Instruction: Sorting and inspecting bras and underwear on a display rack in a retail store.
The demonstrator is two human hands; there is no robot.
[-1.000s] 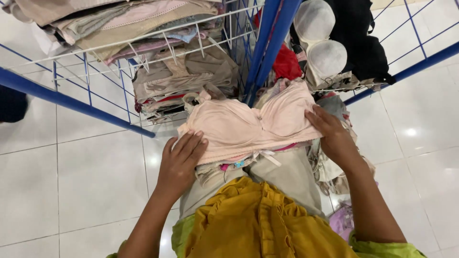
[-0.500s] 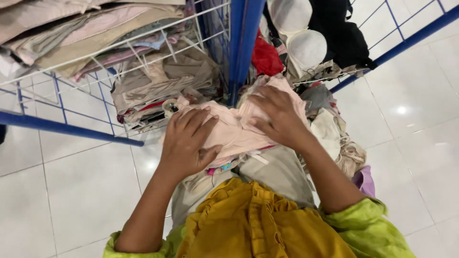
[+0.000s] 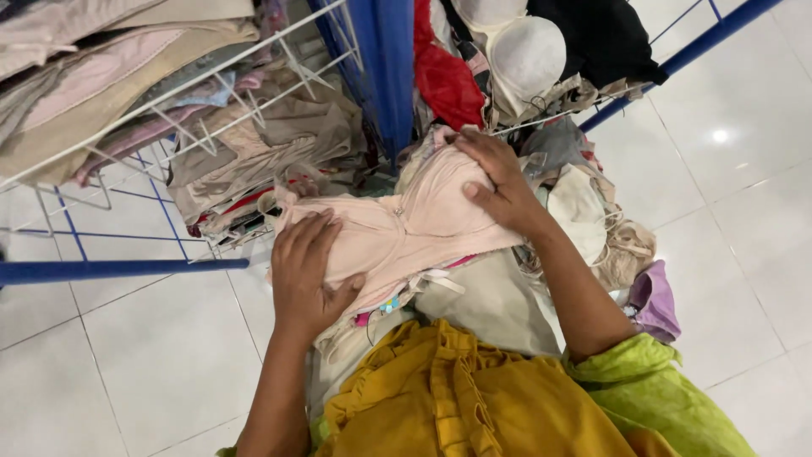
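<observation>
Floor (image 3: 152, 355): white glossy tile, fills most of my view. Rack (image 3: 385, 68): blue frame with white wire shelves, folded beige and pink garments stacked top left, a red piece (image 3: 444, 80), white padded cups (image 3: 526, 52) and a black garment (image 3: 605, 38) on the right side.

Below that, the person's yellow garment (image 3: 457, 398) and green sleeve (image 3: 651, 393) at bottom of frame. A loose pile (image 3: 584, 216) of pale underwear spills off the rack's lower right, with a lilac piece (image 3: 653, 300) at its edge.

Pink bra (image 3: 406, 233): lies flat on a grey folded stack (image 3: 495, 296) in front of the rack's centre post, cups up, one cup to each hand.

Left hand (image 3: 309, 275): palm down on the left cup, fingers spread flat, pressing, not pinching. Right hand (image 3: 499, 182): over the far right cup, thumb and fingers closing on its upper edge; I read that grip as a light pinch on the fabric, though the underside is hidden.

My read on doing this well: keep the left palm as the anchor so the bra doesn't slide off the stack, smooth outward from the centre seam, and keep the right-hand pull light to avoid creasing the padded cup or dragging the loose pile beside it.
</observation>
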